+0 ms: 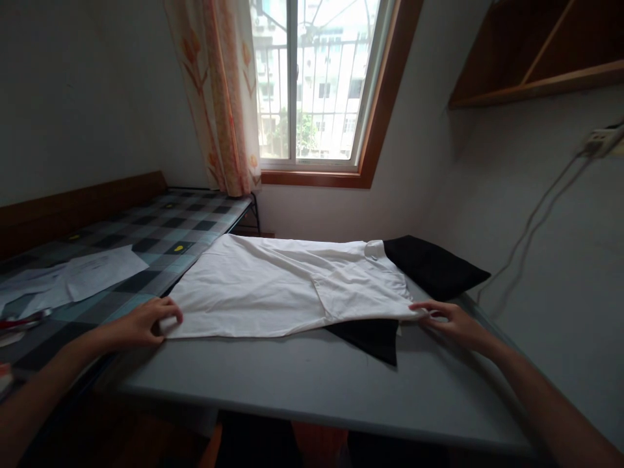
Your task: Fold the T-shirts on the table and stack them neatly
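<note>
Grey tabletop (292, 383) spans the near part of the room; a checked bed cover (195, 214) lies to its left, with loose papers (92, 276) on it. Across the table, a white garment (244, 279) lies spread sideways. It looks light, soft and limp, likely to wrinkle or sag if lifted by one point; its two near corners, held apart, seem good places to grip. Black cloth (433, 266) shows past its far right end, and a black flap (373, 338) sticks out below its near edge; whether they join is unclear.

At the near left corner, the left hand (141, 323) comes in low, fingers curled and thumb under, pinching the fabric. At the near right, the right hand (455, 325) reaches inward, palm hidden, with its thumb and forefinger nipping the garment's edge.
</note>
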`<control>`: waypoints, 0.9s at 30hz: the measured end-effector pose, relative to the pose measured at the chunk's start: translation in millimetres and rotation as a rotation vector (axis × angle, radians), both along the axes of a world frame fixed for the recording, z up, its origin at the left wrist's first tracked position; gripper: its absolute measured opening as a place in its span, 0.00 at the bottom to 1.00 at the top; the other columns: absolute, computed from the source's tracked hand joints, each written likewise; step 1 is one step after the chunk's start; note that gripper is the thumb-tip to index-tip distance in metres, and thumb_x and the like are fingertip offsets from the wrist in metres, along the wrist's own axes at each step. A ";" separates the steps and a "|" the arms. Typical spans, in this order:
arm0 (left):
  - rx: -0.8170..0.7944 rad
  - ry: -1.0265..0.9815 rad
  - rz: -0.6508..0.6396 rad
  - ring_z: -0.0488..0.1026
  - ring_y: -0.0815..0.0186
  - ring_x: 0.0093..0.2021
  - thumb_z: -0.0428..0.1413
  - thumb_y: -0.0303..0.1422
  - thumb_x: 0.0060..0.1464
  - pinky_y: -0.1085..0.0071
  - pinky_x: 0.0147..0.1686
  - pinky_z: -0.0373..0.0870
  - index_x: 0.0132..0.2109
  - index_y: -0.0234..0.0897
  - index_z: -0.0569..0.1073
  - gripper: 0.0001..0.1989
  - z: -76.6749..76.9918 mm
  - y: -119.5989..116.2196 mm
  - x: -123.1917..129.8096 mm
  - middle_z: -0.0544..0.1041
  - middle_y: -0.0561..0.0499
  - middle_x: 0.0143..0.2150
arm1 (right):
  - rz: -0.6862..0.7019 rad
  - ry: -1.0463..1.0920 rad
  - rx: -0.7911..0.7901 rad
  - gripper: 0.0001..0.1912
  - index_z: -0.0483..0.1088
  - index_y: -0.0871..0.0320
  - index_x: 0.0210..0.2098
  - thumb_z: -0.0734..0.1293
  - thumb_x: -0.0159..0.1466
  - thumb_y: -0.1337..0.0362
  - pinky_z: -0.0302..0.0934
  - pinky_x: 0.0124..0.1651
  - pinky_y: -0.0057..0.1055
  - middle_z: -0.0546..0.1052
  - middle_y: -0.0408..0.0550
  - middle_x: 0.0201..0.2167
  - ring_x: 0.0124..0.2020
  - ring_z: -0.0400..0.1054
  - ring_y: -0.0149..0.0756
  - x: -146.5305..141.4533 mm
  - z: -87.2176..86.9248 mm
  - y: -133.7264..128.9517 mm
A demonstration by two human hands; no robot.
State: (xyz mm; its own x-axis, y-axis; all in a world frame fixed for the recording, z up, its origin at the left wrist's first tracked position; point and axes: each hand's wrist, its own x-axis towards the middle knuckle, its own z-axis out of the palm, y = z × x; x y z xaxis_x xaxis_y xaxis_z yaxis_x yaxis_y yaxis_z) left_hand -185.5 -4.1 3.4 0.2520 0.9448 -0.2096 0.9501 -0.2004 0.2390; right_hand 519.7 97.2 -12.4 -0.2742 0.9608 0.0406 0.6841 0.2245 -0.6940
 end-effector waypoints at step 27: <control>0.331 -0.377 0.455 0.75 0.57 0.44 0.50 0.53 0.53 0.67 0.45 0.70 0.47 0.36 0.72 0.27 21.3 -11.4 5.9 0.80 0.46 0.43 | 0.131 -0.093 -0.023 0.34 0.81 0.55 0.35 0.68 0.48 0.32 0.64 0.38 0.39 0.77 0.53 0.31 0.33 0.70 0.45 -6.1 43.0 9.2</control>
State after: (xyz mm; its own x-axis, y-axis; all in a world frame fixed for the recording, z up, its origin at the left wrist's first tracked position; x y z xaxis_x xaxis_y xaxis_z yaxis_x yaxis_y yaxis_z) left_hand -179.7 -15.5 24.7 -0.1868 0.9734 0.1329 0.8210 0.0804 0.5652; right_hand 513.7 106.4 30.5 -0.3991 0.9168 -0.0121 0.7113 0.3012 -0.6350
